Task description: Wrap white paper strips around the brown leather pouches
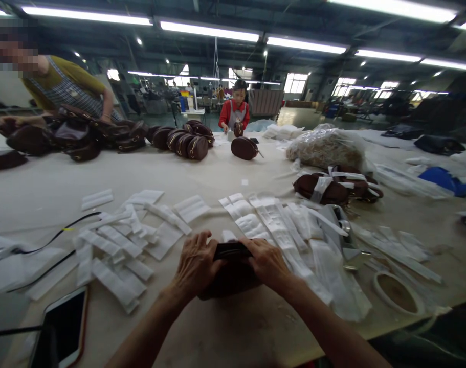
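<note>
My left hand and my right hand both grip a dark brown bag that rests on the pale table close to me. The fingers of each hand curl over the bag's top edge, left hand on its left end, right hand on its right end. Part of the bag is hidden under my hands. White foam strips lie scattered to the left, and more white strips lie just beyond and to the right of my hands.
A phone lies at the near left with black cables. A tape roll sits at the right. Wrapped brown bags and a plastic sack lie further right. Two other people work among brown bags at the far side.
</note>
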The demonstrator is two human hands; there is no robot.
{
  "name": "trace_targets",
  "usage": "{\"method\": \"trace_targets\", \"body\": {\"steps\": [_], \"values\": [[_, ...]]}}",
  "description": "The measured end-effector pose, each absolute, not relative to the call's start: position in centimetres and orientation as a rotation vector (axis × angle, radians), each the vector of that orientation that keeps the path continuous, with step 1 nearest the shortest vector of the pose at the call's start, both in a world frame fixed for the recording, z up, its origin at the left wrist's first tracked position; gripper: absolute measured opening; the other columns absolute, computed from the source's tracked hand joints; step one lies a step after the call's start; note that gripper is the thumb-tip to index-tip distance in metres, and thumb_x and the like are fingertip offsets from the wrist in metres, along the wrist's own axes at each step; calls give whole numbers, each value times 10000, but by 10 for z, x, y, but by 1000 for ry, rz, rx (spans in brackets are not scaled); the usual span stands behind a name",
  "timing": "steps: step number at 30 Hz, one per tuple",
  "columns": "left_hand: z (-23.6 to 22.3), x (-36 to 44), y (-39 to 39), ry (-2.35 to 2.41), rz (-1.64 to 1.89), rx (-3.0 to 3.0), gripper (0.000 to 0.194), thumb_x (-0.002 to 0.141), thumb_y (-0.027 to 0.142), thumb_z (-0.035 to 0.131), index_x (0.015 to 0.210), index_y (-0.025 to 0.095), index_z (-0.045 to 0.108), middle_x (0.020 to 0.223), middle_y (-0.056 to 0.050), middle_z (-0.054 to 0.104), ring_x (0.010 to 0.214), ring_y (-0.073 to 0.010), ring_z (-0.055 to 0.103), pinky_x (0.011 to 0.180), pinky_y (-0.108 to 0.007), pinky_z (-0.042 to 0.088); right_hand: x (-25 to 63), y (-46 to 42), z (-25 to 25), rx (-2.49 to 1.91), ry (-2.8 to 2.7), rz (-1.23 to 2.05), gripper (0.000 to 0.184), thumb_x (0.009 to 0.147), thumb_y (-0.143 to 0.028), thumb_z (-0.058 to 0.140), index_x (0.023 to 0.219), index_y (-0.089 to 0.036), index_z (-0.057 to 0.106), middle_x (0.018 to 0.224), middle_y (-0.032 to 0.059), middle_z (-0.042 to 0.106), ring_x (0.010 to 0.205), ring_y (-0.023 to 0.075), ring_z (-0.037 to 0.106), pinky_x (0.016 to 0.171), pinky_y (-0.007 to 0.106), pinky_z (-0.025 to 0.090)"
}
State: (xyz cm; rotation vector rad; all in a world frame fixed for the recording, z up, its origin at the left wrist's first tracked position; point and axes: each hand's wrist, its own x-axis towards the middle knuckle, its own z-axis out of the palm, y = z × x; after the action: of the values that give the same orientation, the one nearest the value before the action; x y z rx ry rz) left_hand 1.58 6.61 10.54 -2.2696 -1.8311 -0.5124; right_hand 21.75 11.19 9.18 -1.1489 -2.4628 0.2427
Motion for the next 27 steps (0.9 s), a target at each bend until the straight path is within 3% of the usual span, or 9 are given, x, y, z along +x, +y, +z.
{"method": "trace_targets", "body": {"steps": [3, 7, 11, 14, 17, 19, 22, 24, 27], "values": [[113, 26, 60, -2060, -375, -2332, 164, 779, 308, 651, 839, 172, 582, 926, -86, 615, 902, -274, 580, 790, -389, 447, 209, 112, 98, -1203, -2501, 98, 373, 821, -81, 531, 1160, -214, 613, 905, 73, 668, 838, 226, 604, 729, 323, 458], [110, 50, 36, -2477, -493, -2255, 220, 807, 373, 590, 878, 172, 539, 869, -77, 626, 860, -259, 612, 735, -342, 457, 202, 116, 92, -1066, -2390, -56, 354, 824, -97, 536, 1150, -205, 620, 1039, 112, 642, 939, 251, 584, 805, 373, 463], [106, 67, 13, -2770, -1020, -2234, 326, 819, 472, 510, 932, 167, 529, 877, -87, 638, 841, -263, 630, 732, -365, 477, 200, 115, 88, -897, -2325, 339, 295, 830, -57, 455, 1026, -177, 640, 877, 70, 656, 809, 189, 619, 719, 299, 500], [97, 74, 4, -2708, -1579, -2285, 386, 815, 359, 481, 1141, 155, 506, 988, -97, 646, 928, -247, 623, 792, -371, 493, 202, 109, 98, -817, -2267, 710, 317, 843, -68, 409, 1031, -189, 633, 906, 47, 672, 834, 152, 644, 745, 257, 514], [83, 78, 2, -2584, -1925, -2319, 514, 768, 208, 475, 1279, 160, 446, 1072, -91, 641, 963, -222, 619, 804, -340, 514, 205, 102, 107, -867, -2332, 731, 303, 819, -159, 514, 1105, -204, 605, 1030, 61, 668, 945, 201, 629, 847, 338, 504], [76, 76, 4, -2523, -2033, -2382, 541, 751, 153, 468, 1291, 179, 453, 1063, -70, 653, 928, -204, 632, 792, -322, 532, 206, 98, 105, -891, -2371, 631, 403, 759, -160, 578, 1160, -204, 568, 1090, 76, 653, 998, 239, 609, 884, 393, 493], [73, 58, 12, -2346, -1960, -2353, 416, 787, 164, 486, 1199, 184, 539, 994, -61, 676, 888, -196, 643, 788, -318, 544, 205, 96, 90, -855, -2323, 553, 416, 766, -130, 557, 1173, -209, 540, 1098, 79, 651, 1008, 233, 608, 882, 386, 504], [78, 35, 24, -2145, -1668, -2251, 328, 822, 208, 517, 1142, 180, 582, 1055, -88, 661, 985, -228, 617, 866, -366, 517, 202, 95, 79, -830, -2277, 542, 359, 808, -131, 523, 1158, -212, 539, 1068, 74, 658, 986, 218, 617, 859, 363, 518], [86, -3, 54, -1844, -1089, -2353, 461, 790, 241, 631, 1240, 221, 532, 1287, -100, 554, 1251, -318, 439, 1041, -522, 355, 198, 95, 70, -814, -2227, 507, 320, 825, -130, 507, 1132, -213, 550, 1048, 73, 665, 977, 219, 626, 851, 365, 525]]}}
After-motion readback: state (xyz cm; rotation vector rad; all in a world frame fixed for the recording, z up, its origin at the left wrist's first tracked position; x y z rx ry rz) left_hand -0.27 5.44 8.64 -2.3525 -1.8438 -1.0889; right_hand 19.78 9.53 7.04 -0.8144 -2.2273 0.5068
